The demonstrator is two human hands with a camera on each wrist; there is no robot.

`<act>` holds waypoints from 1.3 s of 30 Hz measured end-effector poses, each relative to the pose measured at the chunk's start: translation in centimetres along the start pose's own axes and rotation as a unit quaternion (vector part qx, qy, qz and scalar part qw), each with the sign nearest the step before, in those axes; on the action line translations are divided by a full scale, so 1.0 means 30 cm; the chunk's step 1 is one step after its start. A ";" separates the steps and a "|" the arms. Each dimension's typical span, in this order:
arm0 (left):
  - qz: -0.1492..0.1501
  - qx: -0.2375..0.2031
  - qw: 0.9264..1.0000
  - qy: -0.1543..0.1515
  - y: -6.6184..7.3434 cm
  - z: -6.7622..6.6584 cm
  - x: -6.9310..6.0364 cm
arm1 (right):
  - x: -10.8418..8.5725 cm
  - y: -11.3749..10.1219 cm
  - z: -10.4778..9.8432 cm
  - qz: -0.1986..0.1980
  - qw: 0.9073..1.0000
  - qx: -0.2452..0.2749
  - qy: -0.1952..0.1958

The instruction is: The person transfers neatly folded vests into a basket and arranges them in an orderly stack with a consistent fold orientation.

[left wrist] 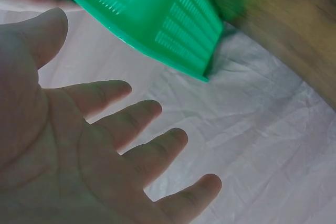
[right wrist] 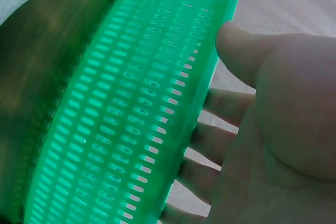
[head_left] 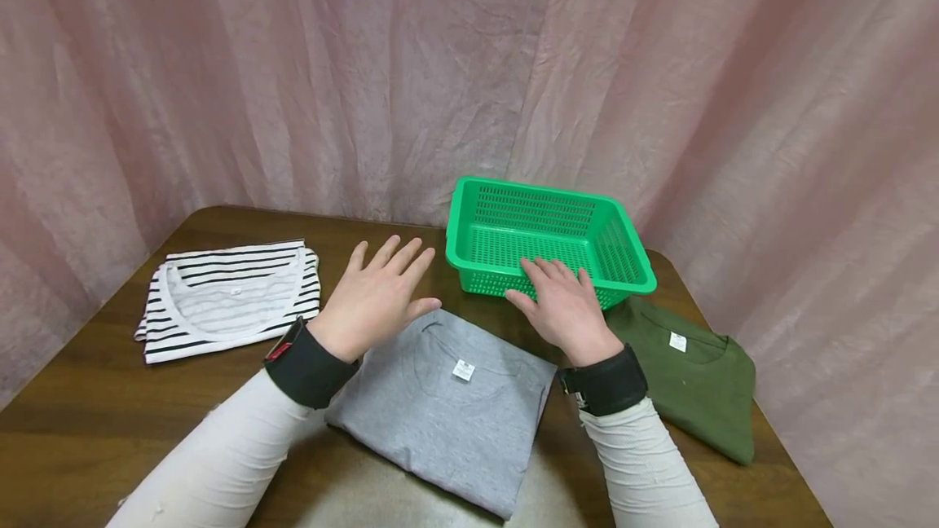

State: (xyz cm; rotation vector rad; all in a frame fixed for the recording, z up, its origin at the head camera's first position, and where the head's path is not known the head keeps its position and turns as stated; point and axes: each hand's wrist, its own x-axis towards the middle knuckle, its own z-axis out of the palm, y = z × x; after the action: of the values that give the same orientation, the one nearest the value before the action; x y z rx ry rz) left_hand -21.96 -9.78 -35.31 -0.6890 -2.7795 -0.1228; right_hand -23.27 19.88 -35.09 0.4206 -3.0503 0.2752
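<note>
My left hand is spread above the table, fingers straight and holding nothing, between the striped shirt and the basket. Over the near rim of a green plastic basket reaches my right hand. In the right wrist view its fingers extend past the rim and the thumb lies by the rim's edge; whether they touch it is unclear. Below both hands a folded grey T-shirt lies flat, its white neck label showing.
A folded black-and-white striped shirt lies at the table's left. Right of my right wrist, a folded dark green T-shirt lies near the table edge, partly hidden. A pink curtain hangs close behind the brown table.
</note>
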 end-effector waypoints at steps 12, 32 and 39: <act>0.012 -0.014 1.000 0.022 -0.005 0.035 0.007 | 0.013 0.035 0.032 -0.052 0.998 0.008 0.046; 0.061 0.000 0.994 0.086 0.005 0.065 0.043 | 0.042 0.018 0.050 -0.076 0.993 0.020 0.086; 0.095 -0.003 0.991 0.094 0.011 0.088 0.076 | 0.030 -0.009 0.052 -0.077 0.993 0.031 0.078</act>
State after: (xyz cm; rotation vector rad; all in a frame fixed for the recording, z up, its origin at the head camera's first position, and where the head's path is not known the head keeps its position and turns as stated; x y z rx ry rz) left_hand -24.38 -8.08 -37.20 -0.8921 -2.5213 -0.1501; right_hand -24.10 19.11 -36.52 0.6054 -2.8435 0.3775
